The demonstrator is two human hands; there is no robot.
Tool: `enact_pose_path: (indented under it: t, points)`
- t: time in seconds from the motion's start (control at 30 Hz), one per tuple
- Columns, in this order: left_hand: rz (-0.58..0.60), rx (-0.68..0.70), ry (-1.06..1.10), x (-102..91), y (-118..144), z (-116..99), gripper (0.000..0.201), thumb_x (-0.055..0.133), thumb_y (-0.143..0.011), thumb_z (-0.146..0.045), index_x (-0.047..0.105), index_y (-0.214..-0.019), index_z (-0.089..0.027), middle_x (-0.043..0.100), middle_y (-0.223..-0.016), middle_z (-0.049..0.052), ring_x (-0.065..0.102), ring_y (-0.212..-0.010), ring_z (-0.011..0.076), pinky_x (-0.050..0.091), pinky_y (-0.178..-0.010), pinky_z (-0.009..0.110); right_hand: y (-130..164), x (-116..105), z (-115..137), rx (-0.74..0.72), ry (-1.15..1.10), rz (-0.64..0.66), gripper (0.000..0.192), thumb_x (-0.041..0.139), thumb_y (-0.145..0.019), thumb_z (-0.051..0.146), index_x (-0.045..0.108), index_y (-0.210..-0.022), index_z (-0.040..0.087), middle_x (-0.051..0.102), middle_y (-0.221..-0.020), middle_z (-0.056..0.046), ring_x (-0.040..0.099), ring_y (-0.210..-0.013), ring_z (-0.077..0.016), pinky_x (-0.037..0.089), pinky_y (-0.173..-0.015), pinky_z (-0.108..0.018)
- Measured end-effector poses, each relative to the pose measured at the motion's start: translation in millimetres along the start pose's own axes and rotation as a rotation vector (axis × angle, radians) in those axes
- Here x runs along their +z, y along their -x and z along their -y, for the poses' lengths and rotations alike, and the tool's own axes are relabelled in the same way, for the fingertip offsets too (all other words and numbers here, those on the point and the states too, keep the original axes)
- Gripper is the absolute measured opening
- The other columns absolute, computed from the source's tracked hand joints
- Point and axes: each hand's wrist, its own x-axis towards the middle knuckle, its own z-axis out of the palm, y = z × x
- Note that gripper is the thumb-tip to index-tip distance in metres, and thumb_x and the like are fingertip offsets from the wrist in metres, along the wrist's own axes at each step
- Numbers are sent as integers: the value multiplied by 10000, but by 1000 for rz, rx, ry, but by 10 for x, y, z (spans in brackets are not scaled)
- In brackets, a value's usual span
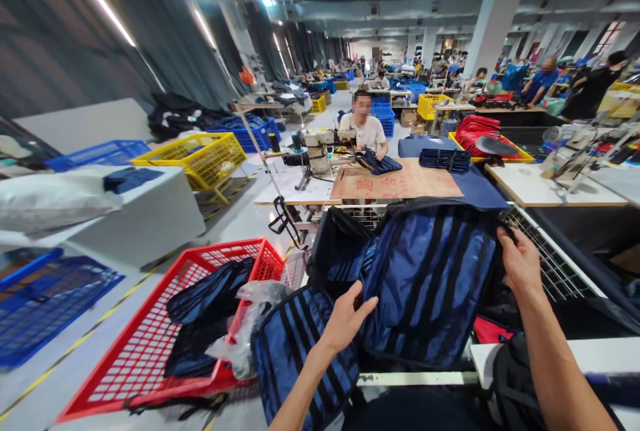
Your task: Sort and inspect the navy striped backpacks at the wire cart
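A blue backpack (425, 284) with black vertical straps is held up in front of me, tilted, above a wire-mesh bin. My right hand (520, 261) pinches its black upper right edge between thumb and fingers. At its lower left edge is my left hand (346, 317), with thumb and forefinger apart; its other fingers are partly hidden. Below and left of that hand lies a second blue striped bag piece (300, 344), partly covered by my left forearm. More blue striped fabric (353, 264) shows inside the bin, behind the backpack.
A red plastic crate (125, 344) holding dark blue pieces stands at the left, clear plastic wrap (245, 337) beside it. Beyond the bin, a co-worker (367, 127) sits at a sewing machine (320, 147) on a table. A white ledge (420, 379) runs close in front of me.
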Motion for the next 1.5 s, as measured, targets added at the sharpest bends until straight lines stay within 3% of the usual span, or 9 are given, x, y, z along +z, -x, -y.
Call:
enact_pose_path:
  t: [0.17, 0.37, 0.57, 0.77, 0.87, 1.07, 1.27, 1.37, 1.5]
  points:
    - [-207, 384, -757, -86, 60, -307, 218, 477, -1127, -231, 608, -953, -243, 676, -922, 19, 672, -866, 203, 498, -757, 323, 1, -175, -382, -35, 195, 410, 610, 789, -788, 667, 759, -1185, 204, 794, -1163, -123, 729, -1073, -312, 602, -941, -467]
    - [223, 721, -1184, 194, 109, -671, 154, 611, -1037, -94, 615, -1024, -247, 709, -916, 14, 658, -814, 217, 400, -626, 365, 823, 26, 70, -612, 430, 707, 756, 738, -994, 396, 466, -1696, 327, 489, -1744, -130, 411, -1646, -344, 361, -1339, -623]
    - [397, 698, -1107, 314, 51, -752, 103, 633, -1058, -140, 651, -1068, -240, 763, -976, 24, 683, -871, 214, 370, -653, 350, 1646, 489, 200, -689, 446, 1230, 465, 674, -1011, 224, 716, -1468, 295, 838, -1211, -74, 781, -1105, -246, 603, -1006, -378]
    - [457, -21, -395, -165, 175, -588, 223, 824, -895, -379, 699, -1008, -231, 711, -887, -28, 624, -835, 195, 426, -749, 289, 1445, 327, 66, -576, 471, 1180, 306, 619, -1088, 253, 803, -1316, 341, 873, -1130, -16, 823, -1009, -210, 565, -865, -277]
    - [550, -164, -92, -247, 315, -416, 373, 876, -827, -486, 716, -1025, -213, 728, -994, -5, 634, -930, 226, 479, -803, 294, 1288, 231, 80, -606, 509, 1173, 300, 637, -1074, 246, 816, -1284, 363, 878, -1109, 7, 830, -995, -215, 565, -835, -275]
    - [75, 186, -656, -259, 250, -181, 283, 627, -984, -173, 753, -1199, -307, 793, -1080, 27, 735, -1013, 237, 543, -854, 298, 1404, 319, 19, -596, 587, 1069, 510, 609, -954, 70, 800, -1341, 342, 883, -1022, 5, 849, -912, -204, 569, -788, -244]
    - [-399, 544, -1059, -503, -232, -194, 423, 515, -951, -28, 770, -1213, -241, 790, -943, 72, 724, -810, 223, 533, -687, 306, 1532, 392, 203, -596, 462, 980, 310, 607, -1110, 286, 791, -1360, 289, 878, -971, -32, 854, -845, -220, 584, -722, -249]
    - [-371, 467, -914, -572, -289, -273, 352, 555, -922, -78, 779, -1140, -238, 781, -951, 73, 738, -865, 240, 551, -750, 322, 1406, 264, 321, -549, 386, 970, 331, 585, -1114, 272, 786, -1373, 322, 883, -1092, -13, 863, -946, -226, 618, -791, -268]
    - [-14, 158, -503, -570, -132, -403, 140, 637, -980, -316, 757, -960, -246, 728, -879, 15, 684, -856, 228, 543, -820, 332, 1175, 54, 356, -469, 346, 864, 321, 585, -1109, 311, 812, -1331, 358, 877, -1180, 19, 860, -1038, -248, 654, -852, -308]
